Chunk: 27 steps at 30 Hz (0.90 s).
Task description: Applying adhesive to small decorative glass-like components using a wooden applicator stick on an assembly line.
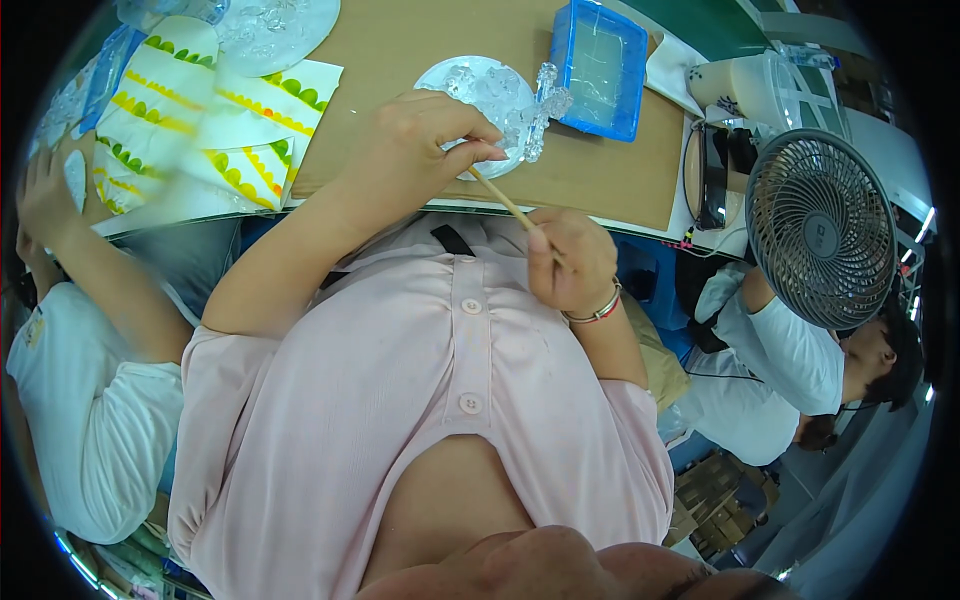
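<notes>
My right hand (572,258) is closed around a thin wooden stick (503,198), which slants up and left toward my other hand. Thumb and fingers of my left hand (430,140) are pinched together close to the stick's far end; whatever is between them is too small to make out. Just beyond, a white round plate (432,78) carries several clear, glassy pieces (490,90). A clear knobbly piece (545,112) lies at the plate's right edge, beside a blue rectangular tray (636,85) with something transparent inside.
Patterned white, yellow and green sheets (265,105) lie at the left, below another plate (262,60) of clear pieces. A grey fan (822,235), dark glasses (713,180) and a lidded cup (740,85) are at the right. Co-workers sit on both sides; one's hand (50,200) is far left.
</notes>
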Available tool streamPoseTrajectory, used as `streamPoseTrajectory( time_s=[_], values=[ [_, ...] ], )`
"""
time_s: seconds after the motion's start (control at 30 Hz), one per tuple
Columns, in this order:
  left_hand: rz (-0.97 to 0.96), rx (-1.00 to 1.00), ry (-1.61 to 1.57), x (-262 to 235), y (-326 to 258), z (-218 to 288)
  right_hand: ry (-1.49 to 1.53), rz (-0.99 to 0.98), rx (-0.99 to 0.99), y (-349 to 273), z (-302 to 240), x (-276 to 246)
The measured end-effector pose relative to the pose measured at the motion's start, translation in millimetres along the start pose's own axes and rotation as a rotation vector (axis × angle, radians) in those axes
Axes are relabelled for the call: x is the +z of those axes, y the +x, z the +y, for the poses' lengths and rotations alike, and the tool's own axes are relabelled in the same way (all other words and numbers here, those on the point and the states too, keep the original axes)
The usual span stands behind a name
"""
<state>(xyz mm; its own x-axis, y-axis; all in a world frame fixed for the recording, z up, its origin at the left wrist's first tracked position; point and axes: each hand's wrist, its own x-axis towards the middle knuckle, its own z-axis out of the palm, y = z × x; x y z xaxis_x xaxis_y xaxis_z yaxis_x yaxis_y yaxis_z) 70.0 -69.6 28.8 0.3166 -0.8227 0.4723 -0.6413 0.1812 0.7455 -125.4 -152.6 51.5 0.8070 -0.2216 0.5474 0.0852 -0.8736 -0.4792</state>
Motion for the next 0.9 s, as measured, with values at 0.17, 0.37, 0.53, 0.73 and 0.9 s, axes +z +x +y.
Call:
streamPoseTrajectory(
  time_s=[0.17, 0.37, 0.53, 0.73, 0.9],
  values=[
    [-0.013, -0.03, -0.015, -3, 2, 3, 0.01, 0.065, 0.3, -19, 11, -18],
    [-0.049, -0.073, -0.03, -6, 5, 6, 0.029, 0.089, 0.123, -8, 27, -13],
    [-0.043, -0.042, 0.037, -11, 8, 9, -0.006, 0.091, 0.071, -11, 26, -23],
    [0.091, -0.171, 0.118, -31, 60, -6, 0.192, 0.314, 0.264, -16, 9, -59],
    [0.339, -0.221, 0.209, -19, 170, -46, 0.262, 0.49, 0.188, -18, 12, -60]
  ],
)
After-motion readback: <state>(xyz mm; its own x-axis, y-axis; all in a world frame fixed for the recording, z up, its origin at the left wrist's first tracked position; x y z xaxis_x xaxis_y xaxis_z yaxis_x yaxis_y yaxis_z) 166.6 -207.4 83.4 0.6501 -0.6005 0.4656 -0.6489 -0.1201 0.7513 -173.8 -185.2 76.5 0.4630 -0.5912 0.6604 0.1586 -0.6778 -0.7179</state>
